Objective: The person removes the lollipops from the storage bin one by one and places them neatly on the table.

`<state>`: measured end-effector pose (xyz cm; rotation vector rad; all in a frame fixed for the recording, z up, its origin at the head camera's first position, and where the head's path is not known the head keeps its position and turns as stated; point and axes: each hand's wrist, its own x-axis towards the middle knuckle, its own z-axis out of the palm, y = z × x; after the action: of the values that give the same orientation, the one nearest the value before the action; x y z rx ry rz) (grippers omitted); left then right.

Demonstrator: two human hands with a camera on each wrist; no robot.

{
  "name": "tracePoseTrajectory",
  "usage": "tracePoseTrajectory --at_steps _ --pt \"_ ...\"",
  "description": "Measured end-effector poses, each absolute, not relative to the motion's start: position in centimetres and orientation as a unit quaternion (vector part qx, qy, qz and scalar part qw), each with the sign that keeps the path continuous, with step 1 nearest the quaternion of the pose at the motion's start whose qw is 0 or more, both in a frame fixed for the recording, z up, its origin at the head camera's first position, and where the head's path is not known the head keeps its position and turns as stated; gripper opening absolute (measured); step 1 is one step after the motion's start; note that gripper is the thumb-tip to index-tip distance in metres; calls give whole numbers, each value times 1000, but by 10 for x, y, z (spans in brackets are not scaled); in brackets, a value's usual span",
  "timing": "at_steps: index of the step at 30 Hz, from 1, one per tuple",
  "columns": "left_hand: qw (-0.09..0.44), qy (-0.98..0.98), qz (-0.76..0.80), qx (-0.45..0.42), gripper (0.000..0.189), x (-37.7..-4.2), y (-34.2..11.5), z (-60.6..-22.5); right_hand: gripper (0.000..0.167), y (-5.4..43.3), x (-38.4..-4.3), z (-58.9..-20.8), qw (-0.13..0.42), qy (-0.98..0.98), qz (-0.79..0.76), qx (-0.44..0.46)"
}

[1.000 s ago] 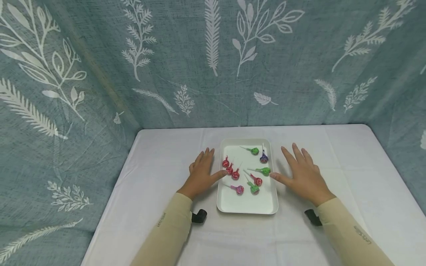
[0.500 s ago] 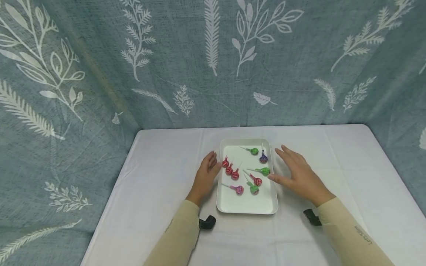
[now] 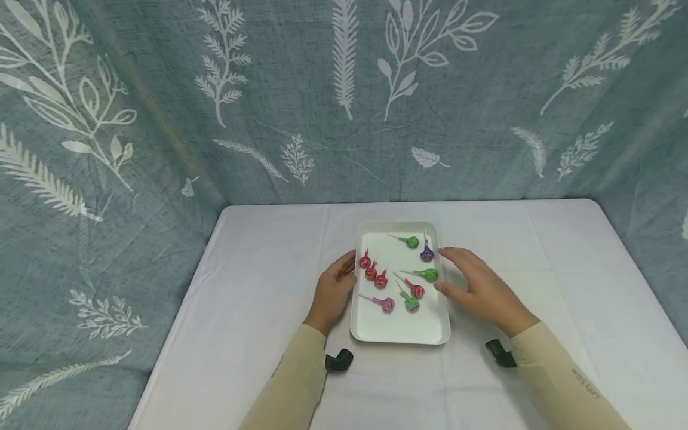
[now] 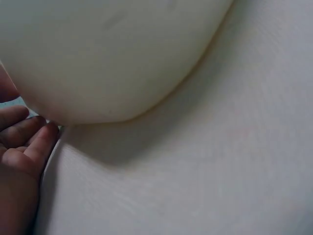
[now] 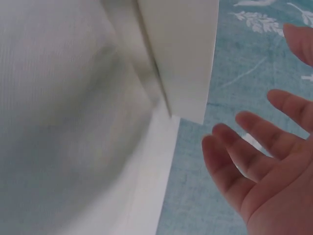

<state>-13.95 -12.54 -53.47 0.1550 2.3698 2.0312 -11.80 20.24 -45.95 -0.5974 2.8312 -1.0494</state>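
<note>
Lying btwn hands: wht tray

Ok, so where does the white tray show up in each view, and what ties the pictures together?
Head: white tray, just right of centre, below the middle, whole outline visible.
Left wrist: white tray, upper left, cut off by the top edge.
Right wrist: white tray, top, just right of centre, partly cut off.
Shared landmark: white tablecloth, in all three.
</note>
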Motion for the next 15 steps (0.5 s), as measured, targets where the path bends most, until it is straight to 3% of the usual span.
tracePoseTrajectory --at_steps 15 --pt "7 742 669 51 51 -140 -128 -535 61 178 -113 -461 63 875 -425 -226"
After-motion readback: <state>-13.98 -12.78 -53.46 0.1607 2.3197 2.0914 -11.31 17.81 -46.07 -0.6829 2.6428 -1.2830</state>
